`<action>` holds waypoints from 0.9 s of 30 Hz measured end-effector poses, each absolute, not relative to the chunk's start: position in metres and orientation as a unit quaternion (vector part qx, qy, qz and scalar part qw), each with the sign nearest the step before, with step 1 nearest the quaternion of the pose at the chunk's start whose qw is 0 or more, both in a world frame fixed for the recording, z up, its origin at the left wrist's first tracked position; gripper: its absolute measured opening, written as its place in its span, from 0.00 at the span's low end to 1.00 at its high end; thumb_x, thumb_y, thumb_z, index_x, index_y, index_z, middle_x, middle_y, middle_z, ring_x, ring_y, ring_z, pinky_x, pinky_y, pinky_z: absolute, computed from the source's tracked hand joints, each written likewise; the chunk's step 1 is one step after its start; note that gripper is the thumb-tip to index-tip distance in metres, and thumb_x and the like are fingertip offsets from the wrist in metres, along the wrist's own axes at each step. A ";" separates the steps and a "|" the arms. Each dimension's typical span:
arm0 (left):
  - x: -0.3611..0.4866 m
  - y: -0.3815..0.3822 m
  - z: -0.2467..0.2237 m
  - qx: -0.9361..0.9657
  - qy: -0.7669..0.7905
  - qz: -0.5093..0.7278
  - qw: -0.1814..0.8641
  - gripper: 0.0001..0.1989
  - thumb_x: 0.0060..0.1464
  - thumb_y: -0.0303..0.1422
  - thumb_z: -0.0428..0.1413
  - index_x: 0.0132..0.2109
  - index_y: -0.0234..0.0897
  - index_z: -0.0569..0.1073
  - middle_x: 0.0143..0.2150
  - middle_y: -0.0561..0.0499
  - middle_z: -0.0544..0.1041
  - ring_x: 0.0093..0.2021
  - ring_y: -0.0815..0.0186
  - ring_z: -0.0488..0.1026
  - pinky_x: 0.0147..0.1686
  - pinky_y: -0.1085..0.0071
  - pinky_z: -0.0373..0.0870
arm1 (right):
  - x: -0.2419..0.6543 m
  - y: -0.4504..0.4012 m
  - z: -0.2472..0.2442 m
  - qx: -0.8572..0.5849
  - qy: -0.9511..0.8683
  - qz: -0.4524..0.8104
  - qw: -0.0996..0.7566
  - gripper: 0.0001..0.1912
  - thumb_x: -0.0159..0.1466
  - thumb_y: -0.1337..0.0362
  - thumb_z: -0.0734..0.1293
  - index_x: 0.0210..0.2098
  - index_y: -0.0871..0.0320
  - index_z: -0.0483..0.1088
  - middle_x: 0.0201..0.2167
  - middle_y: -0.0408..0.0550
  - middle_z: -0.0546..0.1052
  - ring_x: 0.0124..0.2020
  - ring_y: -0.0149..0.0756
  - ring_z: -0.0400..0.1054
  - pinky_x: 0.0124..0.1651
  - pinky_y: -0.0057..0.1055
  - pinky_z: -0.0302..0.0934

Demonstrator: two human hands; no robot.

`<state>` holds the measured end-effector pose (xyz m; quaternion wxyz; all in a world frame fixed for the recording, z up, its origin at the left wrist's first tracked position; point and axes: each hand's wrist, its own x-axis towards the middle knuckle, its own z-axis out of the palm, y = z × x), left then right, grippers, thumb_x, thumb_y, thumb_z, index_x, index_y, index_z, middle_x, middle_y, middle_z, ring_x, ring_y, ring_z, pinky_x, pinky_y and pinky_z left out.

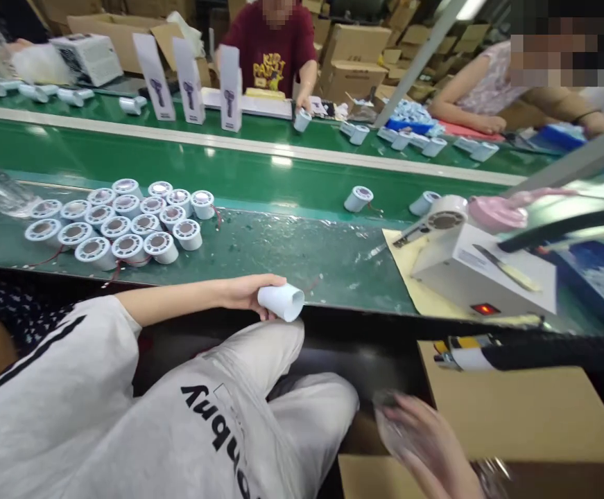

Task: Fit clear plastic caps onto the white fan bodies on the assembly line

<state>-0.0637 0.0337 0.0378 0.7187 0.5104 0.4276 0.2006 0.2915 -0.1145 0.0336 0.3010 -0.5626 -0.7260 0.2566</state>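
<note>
My left hand (244, 291) is closed around a pale blue plastic cylinder housing (279, 301). The housing lies tilted above my lap at the bench edge, its open end facing right. Low at the right, my right hand (437, 436) is blurred by motion, with fingers curled against a clear plastic piece (391, 419); its exact kind is too smeared to make out. On the bench to the left stand several similar housings (127, 246) with round slotted ends up, some trailing thin red wires.
A green conveyor belt (260, 173) runs beyond the bench, carrying two housings. At right sit a white device (483, 270) with a lit red switch and a cardboard box (530, 409). Across the belt, a co-worker's hand (303, 102) holds a housing near upright white boxes (231, 90).
</note>
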 end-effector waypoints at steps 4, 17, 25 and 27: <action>-0.012 0.009 0.016 0.513 0.357 0.110 0.773 0.30 0.50 0.62 0.53 0.39 0.36 0.72 0.29 0.51 0.73 0.23 0.69 0.66 0.18 0.75 0.60 | 0.231 -0.101 0.020 -0.523 -0.811 0.032 0.260 0.24 0.70 0.64 0.66 0.64 0.46 0.70 0.62 0.59 0.69 0.55 0.55 0.73 0.51 0.50 0.76; 0.006 0.009 0.012 0.646 0.336 0.066 0.682 0.13 0.60 0.41 0.55 0.40 0.37 0.79 0.35 0.51 0.75 0.32 0.67 0.70 0.28 0.74 0.67 | 0.212 -0.104 0.013 -0.595 -0.785 -0.037 0.166 0.23 0.63 0.77 0.66 0.51 0.48 0.79 0.63 0.56 0.70 0.50 0.52 0.68 0.45 0.45 0.74; 0.003 -0.004 0.004 0.746 0.320 0.237 0.534 0.30 0.46 0.52 0.71 0.52 0.42 0.82 0.44 0.47 0.72 0.43 0.60 0.71 0.43 0.65 0.72 | 0.216 -0.100 0.021 -0.582 -0.697 0.286 0.306 0.07 0.67 0.60 0.71 0.32 0.54 0.75 0.48 0.52 0.72 0.48 0.46 0.75 0.51 0.42 0.74; 0.002 -0.004 -0.004 0.755 0.307 0.250 0.523 0.34 0.41 0.55 0.73 0.53 0.43 0.82 0.48 0.45 0.72 0.49 0.56 0.71 0.49 0.60 0.73 | 0.215 -0.103 0.023 -0.598 -0.657 0.298 0.349 0.12 0.69 0.59 0.68 0.29 0.55 0.75 0.44 0.52 0.75 0.45 0.44 0.76 0.47 0.40 0.74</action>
